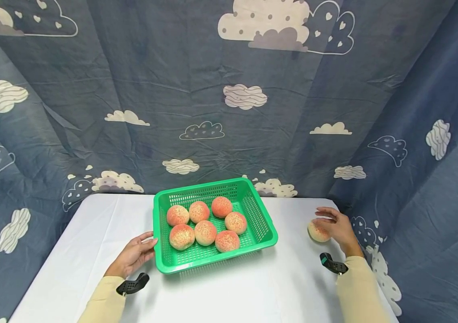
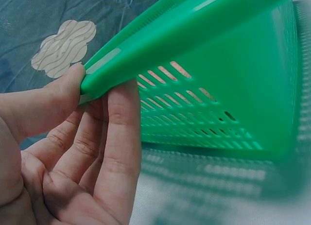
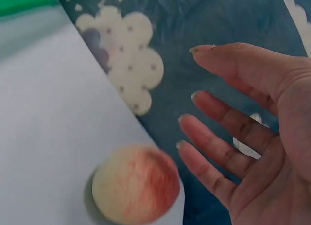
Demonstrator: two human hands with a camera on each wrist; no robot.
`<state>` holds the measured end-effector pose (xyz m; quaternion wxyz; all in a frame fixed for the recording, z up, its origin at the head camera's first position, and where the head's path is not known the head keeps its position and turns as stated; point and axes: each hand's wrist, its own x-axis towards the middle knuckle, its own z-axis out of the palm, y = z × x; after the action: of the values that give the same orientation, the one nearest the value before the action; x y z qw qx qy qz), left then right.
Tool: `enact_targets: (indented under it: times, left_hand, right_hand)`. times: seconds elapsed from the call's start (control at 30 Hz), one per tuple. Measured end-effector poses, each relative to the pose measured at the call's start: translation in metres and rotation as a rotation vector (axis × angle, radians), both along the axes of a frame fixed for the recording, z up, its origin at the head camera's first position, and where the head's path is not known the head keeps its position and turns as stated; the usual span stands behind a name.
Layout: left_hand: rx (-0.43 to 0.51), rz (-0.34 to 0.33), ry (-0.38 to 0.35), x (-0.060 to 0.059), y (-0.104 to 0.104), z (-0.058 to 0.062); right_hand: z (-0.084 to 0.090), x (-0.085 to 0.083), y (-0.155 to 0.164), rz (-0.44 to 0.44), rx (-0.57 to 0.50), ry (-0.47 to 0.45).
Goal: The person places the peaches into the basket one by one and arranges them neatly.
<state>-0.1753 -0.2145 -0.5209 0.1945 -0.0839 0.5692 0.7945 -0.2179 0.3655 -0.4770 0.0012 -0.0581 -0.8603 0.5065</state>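
Note:
A green plastic basket (image 1: 257, 246) with slotted walls holds several red-and-yellow peaches (image 1: 205, 233). At its left side, my left hand (image 1: 135, 253) pinches the basket's rim. The left wrist view shows the thumb against the rim's outer edge and the fingers (image 2: 121, 137) underneath it. Far to the right, a single peach (image 3: 136, 183) lies on the white table. My right hand (image 1: 338, 228) is over that peach, partly covering it in the head view. In the right wrist view its fingers (image 3: 209, 137) are spread and relaxed, with nothing between them.
The white-covered table (image 1: 293, 287) carries the basket left of centre. Behind and beside it hangs a dark blue curtain (image 1: 152, 67) printed with clouds. The table's right edge runs close to the loose peach. Each wrist wears a black device (image 1: 133, 284).

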Motion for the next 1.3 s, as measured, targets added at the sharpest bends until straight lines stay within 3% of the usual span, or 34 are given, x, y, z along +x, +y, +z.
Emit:
enact_targets:
  times: [0.17, 0.43, 0.8, 1.07, 1.3]
  left_hand:
    - [-0.009, 0.002, -0.002, 0.000, 0.000, 0.000]
    - [-0.002, 0.008, -0.010, 0.000, -0.001, 0.000]
    - [0.001, 0.001, -0.008, -0.001, -0.002, 0.000]
    - [-0.003, 0.003, -0.004, -0.002, -0.001, 0.000]
    - [-0.001, -0.007, -0.004, -0.002, -0.001, -0.001]
  right_hand:
    - [-0.010, 0.000, 0.017, -0.038, 0.004, -0.014]
    - [-0.038, -0.014, 0.035, -0.088, 0.072, -0.074]
    - [-0.077, -0.025, 0.028, -0.066, 0.112, -0.180]
    - [-0.084, -0.027, 0.019, -0.150, 0.207, -0.164]
    - [-0.081, -0.023, 0.017, -0.188, 0.190, -0.180]
